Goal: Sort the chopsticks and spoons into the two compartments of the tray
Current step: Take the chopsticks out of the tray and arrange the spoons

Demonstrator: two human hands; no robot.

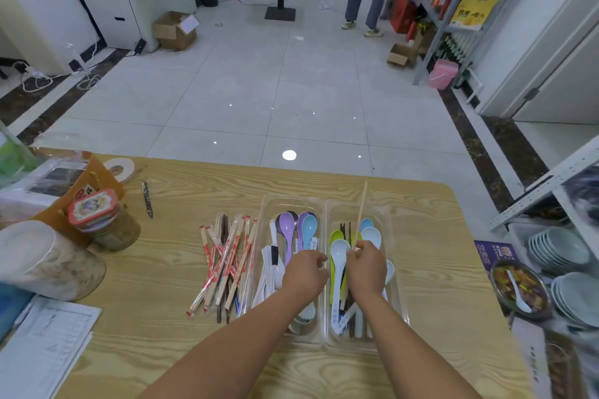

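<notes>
Nearest to me, the person is reaching both forearms over the table (162, 269) toward the tray (325, 204). The right hand (364, 264) is pinching a bare wooden chopstick (361, 214) near its lower end between the thumb and the fingers, and the stick is pointing up and away, above the right compartment (379, 204). The left hand (304, 270) is hovering just beside it, over the left compartment (291, 201). Its fingers are curling inward, but I cannot tell if they are holding something.

Under the hands, the right compartment is holding mixed things: a white spoon (338, 249), other spoons, and some dark chopsticks (345, 228). The left compartment is showing mostly spoons, among them a purple spoon (287, 227).

Just beside the tray on its left, a pile of wrapped chopsticks (227, 262) is lying on the table. Farther away, a pen (146, 199) and a jar (103, 220) are standing apart from the work.

I am judging that the person is taking chopsticks out from among the spoons, so the sorting is only partly done. The next move is probably calling for carrying this stick clear without dragging the spoons, then gathering all spoons into one side.
</notes>
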